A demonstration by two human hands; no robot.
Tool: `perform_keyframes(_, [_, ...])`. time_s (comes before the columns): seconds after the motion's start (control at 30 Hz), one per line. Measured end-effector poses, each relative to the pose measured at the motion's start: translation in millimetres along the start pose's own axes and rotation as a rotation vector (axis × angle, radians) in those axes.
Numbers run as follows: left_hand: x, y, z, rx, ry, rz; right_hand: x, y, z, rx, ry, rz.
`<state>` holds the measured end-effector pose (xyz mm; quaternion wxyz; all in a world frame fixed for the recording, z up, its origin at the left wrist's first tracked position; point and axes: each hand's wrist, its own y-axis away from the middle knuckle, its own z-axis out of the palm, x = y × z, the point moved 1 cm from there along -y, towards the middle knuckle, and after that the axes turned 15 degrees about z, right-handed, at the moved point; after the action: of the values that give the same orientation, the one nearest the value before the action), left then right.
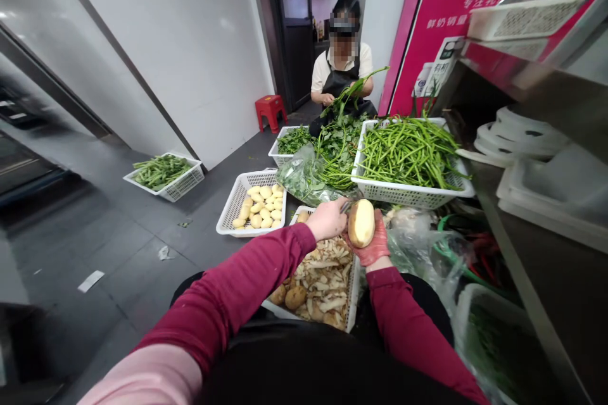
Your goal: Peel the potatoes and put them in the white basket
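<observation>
A large potato, mostly peeled to pale yellow with some brown skin at its edge, is gripped in my right hand, which wears a reddish glove. My left hand is bare and closed around what looks like a peeler, held against the potato's left side; its handle is mostly hidden by my fingers. Below both hands lies a white basket full of potato peelings. A few unpeeled potatoes rest in it at the near left. Peeled potatoes fill part of another white basket to the left.
Green beans or pods heap a basket ahead right. Leafy greens and plastic bags lie beside it. A co-worker sits opposite holding green stems. Further left are a basket of green vegetables and a red stool. Metal shelving stands right.
</observation>
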<state>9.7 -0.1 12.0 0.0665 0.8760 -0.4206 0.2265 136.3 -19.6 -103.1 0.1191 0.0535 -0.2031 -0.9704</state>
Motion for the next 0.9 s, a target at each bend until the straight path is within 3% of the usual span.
perform_keyframes(0.07, [5, -2, 3.6, -0.037, -0.003, 0.004, 3, 1, 3, 0.020, -0.026, -0.017])
perform_keyframes(0.2, [17, 60, 33.9, -0.010, 0.033, -0.018, 0, -5, 2, 0.050, -0.061, -0.044])
perform_keyframes(0.3, [16, 86, 38.6, -0.029, 0.066, 0.029, -5, -9, -4, 0.117, -0.086, -0.055])
perform_keyframes(0.37, [10, 71, 28.0, 0.029, 0.016, 0.024, -5, -9, -7, 0.128, -0.069, -0.073])
perform_keyframes(0.43, [2, 39, 13.0, 0.073, -0.067, 0.013, -2, -7, -6, 0.136, -0.024, -0.036])
perform_keyframes(0.57, [-14, -20, -5.5, -0.054, -0.142, 0.045, 9, 1, 5, 0.056, 0.054, 0.075])
perform_keyframes(0.67, [-16, -28, -1.1, -0.100, -0.153, 0.032, 14, 3, 12, 0.040, 0.068, 0.073])
perform_keyframes(0.77, [-9, -2, 17.8, -0.102, -0.130, 0.002, 15, -1, 10, 0.089, 0.043, 0.038])
perform_keyframes(0.9, [4, 56, 46.2, -0.087, -0.038, 0.017, 10, -9, 1, 0.268, -0.004, -0.022])
